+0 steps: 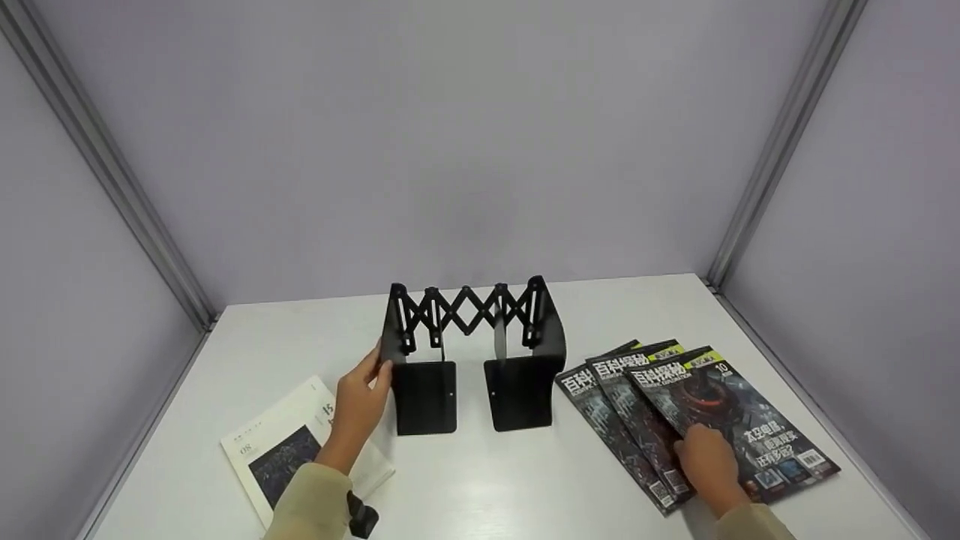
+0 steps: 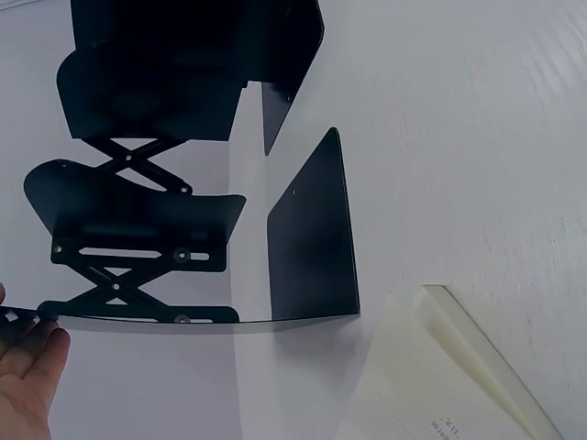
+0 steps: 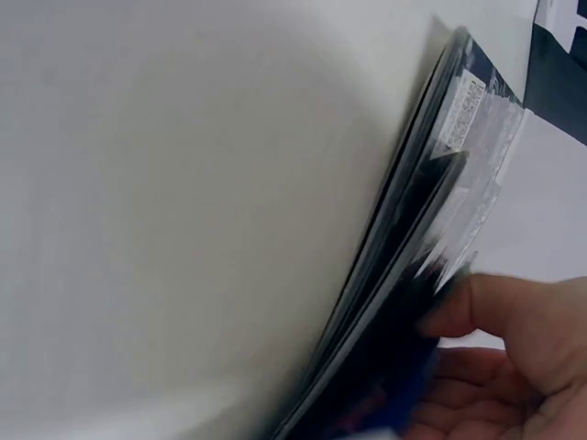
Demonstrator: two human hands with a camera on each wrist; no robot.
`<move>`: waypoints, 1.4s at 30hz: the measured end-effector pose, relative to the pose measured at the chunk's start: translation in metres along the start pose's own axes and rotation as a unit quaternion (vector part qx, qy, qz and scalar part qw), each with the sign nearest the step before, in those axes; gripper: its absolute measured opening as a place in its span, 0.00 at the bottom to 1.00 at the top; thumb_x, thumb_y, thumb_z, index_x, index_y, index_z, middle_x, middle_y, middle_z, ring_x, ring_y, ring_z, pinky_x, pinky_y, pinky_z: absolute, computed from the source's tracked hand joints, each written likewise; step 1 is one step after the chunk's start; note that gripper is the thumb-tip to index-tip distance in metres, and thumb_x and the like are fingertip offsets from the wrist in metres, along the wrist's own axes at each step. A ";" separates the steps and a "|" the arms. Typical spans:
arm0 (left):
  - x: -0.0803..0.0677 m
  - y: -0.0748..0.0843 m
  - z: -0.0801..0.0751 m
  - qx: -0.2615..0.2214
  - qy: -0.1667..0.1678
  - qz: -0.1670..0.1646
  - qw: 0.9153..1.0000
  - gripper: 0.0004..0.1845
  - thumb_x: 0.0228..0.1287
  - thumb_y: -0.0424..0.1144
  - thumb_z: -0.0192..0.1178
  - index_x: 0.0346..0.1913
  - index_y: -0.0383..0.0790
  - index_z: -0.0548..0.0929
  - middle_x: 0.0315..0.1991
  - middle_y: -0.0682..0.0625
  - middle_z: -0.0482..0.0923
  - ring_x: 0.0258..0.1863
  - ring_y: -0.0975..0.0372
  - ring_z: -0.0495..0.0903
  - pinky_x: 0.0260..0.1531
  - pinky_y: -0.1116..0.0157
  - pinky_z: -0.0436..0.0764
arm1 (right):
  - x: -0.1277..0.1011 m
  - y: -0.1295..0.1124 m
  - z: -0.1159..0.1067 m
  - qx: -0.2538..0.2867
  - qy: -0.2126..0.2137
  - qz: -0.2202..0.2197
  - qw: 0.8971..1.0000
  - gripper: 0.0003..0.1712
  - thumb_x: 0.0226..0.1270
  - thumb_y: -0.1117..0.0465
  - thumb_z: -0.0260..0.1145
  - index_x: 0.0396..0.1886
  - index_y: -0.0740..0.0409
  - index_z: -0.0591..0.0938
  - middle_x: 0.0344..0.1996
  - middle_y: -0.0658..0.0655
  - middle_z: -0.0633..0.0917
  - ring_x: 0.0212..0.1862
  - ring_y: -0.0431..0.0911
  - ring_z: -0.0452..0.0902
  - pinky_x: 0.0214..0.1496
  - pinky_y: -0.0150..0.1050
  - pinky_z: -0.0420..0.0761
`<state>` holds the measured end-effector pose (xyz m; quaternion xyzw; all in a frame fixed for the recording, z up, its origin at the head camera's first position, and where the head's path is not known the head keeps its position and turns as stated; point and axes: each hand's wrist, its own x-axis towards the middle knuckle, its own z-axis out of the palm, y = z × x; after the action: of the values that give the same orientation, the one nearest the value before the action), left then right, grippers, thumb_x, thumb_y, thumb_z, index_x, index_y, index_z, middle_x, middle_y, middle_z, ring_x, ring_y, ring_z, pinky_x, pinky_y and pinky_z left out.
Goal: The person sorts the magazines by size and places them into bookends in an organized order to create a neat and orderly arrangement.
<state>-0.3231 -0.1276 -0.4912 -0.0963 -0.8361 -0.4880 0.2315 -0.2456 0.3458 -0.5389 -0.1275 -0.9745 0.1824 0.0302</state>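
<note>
A black expandable book stand (image 1: 424, 399) with a criss-cross folding back stands at the middle of the table. My left hand (image 1: 361, 401) holds the upright plate at its left end. In the left wrist view, the fingertips (image 2: 50, 353) lie at that plate's edge beside the scissor links. Three dark magazines (image 1: 750, 420) with Chinese titles lie fanned out and overlapping on the right. My right hand (image 1: 707, 461) grips the lower edge of the top one; in the right wrist view the thumb (image 3: 459, 312) lies against its cover.
A pale booklet (image 1: 259, 442) with a dark picture lies on the left, partly hidden behind the left forearm. The white table (image 1: 480, 480) meets grey panels at the back and both sides. A black strap piece (image 1: 363, 517) sits at the left wrist.
</note>
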 end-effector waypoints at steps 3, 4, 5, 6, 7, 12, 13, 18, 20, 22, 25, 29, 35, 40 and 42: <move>-0.001 0.000 -0.001 0.003 -0.003 0.005 1.000 0.22 0.72 0.29 0.55 0.66 0.24 0.72 0.62 0.32 0.76 0.57 0.43 0.82 0.56 0.52 0.83 | -0.002 0.004 0.000 0.004 0.026 0.002 1.000 0.10 0.62 0.71 0.58 0.25 0.77 0.77 0.24 0.73 0.83 0.28 0.64 0.83 0.27 0.57 0.81; -0.001 0.001 -0.001 0.003 -0.006 0.005 1.000 0.22 0.73 0.30 0.55 0.66 0.25 0.72 0.63 0.32 0.75 0.57 0.44 0.81 0.57 0.52 0.82 | -0.003 0.005 -0.001 0.007 0.033 0.003 0.999 0.10 0.61 0.72 0.57 0.24 0.77 0.77 0.23 0.73 0.83 0.27 0.63 0.83 0.27 0.57 0.81; -0.001 0.001 -0.001 0.004 -0.008 0.007 1.000 0.22 0.73 0.30 0.55 0.67 0.25 0.71 0.63 0.32 0.75 0.58 0.44 0.81 0.57 0.53 0.82 | -0.003 0.007 -0.002 0.011 0.037 0.003 0.999 0.10 0.60 0.73 0.56 0.24 0.77 0.78 0.23 0.74 0.83 0.27 0.61 0.83 0.26 0.56 0.81; -0.002 0.001 -0.001 0.004 -0.010 0.008 1.000 0.23 0.73 0.30 0.55 0.67 0.25 0.71 0.64 0.32 0.75 0.58 0.44 0.81 0.57 0.53 0.82 | -0.004 0.008 -0.002 0.017 0.040 0.005 0.999 0.10 0.59 0.74 0.56 0.24 0.77 0.79 0.23 0.74 0.83 0.26 0.60 0.83 0.25 0.55 0.81; -0.002 0.001 -0.001 0.003 -0.011 0.010 1.000 0.23 0.73 0.30 0.54 0.67 0.25 0.71 0.64 0.32 0.74 0.58 0.44 0.81 0.58 0.53 0.82 | -0.004 0.010 -0.003 0.024 0.045 0.007 0.999 0.10 0.58 0.74 0.55 0.24 0.77 0.80 0.24 0.75 0.83 0.26 0.60 0.83 0.25 0.55 0.80; -0.001 0.002 -0.002 0.001 -0.005 0.005 1.000 0.22 0.73 0.30 0.54 0.66 0.25 0.72 0.63 0.32 0.75 0.58 0.44 0.81 0.56 0.53 0.83 | -0.008 0.014 -0.006 0.061 0.066 0.020 0.996 0.14 0.56 0.76 0.55 0.36 0.78 0.84 0.33 0.78 0.84 0.29 0.60 0.84 0.27 0.54 0.82; -0.001 0.002 -0.002 0.001 -0.004 0.005 1.000 0.22 0.73 0.30 0.54 0.66 0.24 0.72 0.63 0.32 0.75 0.57 0.43 0.81 0.56 0.53 0.83 | -0.010 0.015 -0.006 0.069 0.069 0.024 0.995 0.15 0.57 0.76 0.55 0.40 0.78 0.84 0.35 0.79 0.84 0.29 0.58 0.84 0.26 0.51 0.82; -0.001 0.002 -0.002 0.000 0.001 0.001 1.000 0.22 0.73 0.30 0.55 0.66 0.25 0.72 0.62 0.32 0.76 0.57 0.44 0.82 0.56 0.52 0.83 | -0.021 0.014 -0.007 0.104 0.096 0.028 0.989 0.16 0.58 0.75 0.59 0.46 0.78 0.83 0.42 0.78 0.84 0.34 0.61 0.86 0.27 0.48 0.83; -0.001 0.002 -0.001 -0.002 0.003 -0.003 1.000 0.22 0.73 0.30 0.55 0.66 0.26 0.72 0.62 0.32 0.76 0.57 0.44 0.82 0.56 0.52 0.83 | -0.026 0.014 -0.007 0.113 0.110 0.025 0.987 0.15 0.59 0.75 0.60 0.45 0.77 0.84 0.42 0.77 0.84 0.39 0.65 0.85 0.32 0.53 0.84; -0.001 0.003 0.000 -0.004 0.003 -0.009 1.000 0.22 0.73 0.30 0.55 0.67 0.27 0.72 0.62 0.32 0.76 0.57 0.44 0.82 0.56 0.51 0.83 | -0.030 0.013 -0.005 0.125 0.117 0.027 0.985 0.14 0.60 0.74 0.61 0.45 0.77 0.84 0.43 0.77 0.84 0.43 0.68 0.84 0.37 0.56 0.84; -0.001 0.004 0.000 -0.007 0.005 -0.017 1.000 0.22 0.73 0.31 0.54 0.67 0.28 0.73 0.62 0.33 0.76 0.57 0.44 0.82 0.56 0.51 0.83 | -0.036 0.013 -0.001 0.140 0.118 0.047 0.982 0.14 0.61 0.73 0.63 0.47 0.74 0.84 0.44 0.75 0.85 0.49 0.70 0.82 0.43 0.60 0.83; -0.002 0.004 0.000 -0.009 0.009 -0.019 1.000 0.22 0.73 0.31 0.54 0.67 0.29 0.73 0.62 0.34 0.76 0.57 0.44 0.82 0.56 0.51 0.83 | -0.046 0.011 0.004 0.161 0.120 0.067 0.977 0.15 0.62 0.72 0.63 0.49 0.70 0.85 0.47 0.73 0.84 0.52 0.70 0.81 0.49 0.63 0.81; -0.005 0.002 0.002 -0.004 0.005 -0.016 1.000 0.22 0.73 0.31 0.54 0.67 0.28 0.72 0.63 0.34 0.76 0.58 0.46 0.82 0.56 0.53 0.83 | -0.061 0.004 0.001 0.164 0.142 0.075 0.973 0.15 0.62 0.70 0.65 0.48 0.69 0.85 0.43 0.73 0.85 0.49 0.70 0.82 0.51 0.65 0.80; -0.004 0.003 0.002 -0.012 0.013 -0.018 1.000 0.22 0.73 0.30 0.54 0.67 0.28 0.73 0.62 0.34 0.77 0.57 0.46 0.82 0.56 0.54 0.84 | -0.072 -0.010 -0.011 0.161 0.183 0.067 0.968 0.14 0.60 0.70 0.68 0.46 0.70 0.85 0.39 0.74 0.85 0.44 0.70 0.84 0.46 0.63 0.83; -0.003 0.003 0.002 -0.015 0.015 -0.017 1.000 0.22 0.73 0.30 0.54 0.67 0.28 0.73 0.62 0.33 0.76 0.57 0.46 0.82 0.56 0.53 0.83 | -0.076 -0.016 -0.015 0.169 0.190 0.075 0.964 0.14 0.60 0.70 0.68 0.46 0.71 0.84 0.40 0.74 0.85 0.44 0.69 0.84 0.45 0.62 0.84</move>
<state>-0.3198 -0.1245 -0.4913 -0.0780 -0.8269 -0.5054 0.2340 -0.1749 0.3168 -0.5201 -0.2259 -0.8934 0.3188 0.2218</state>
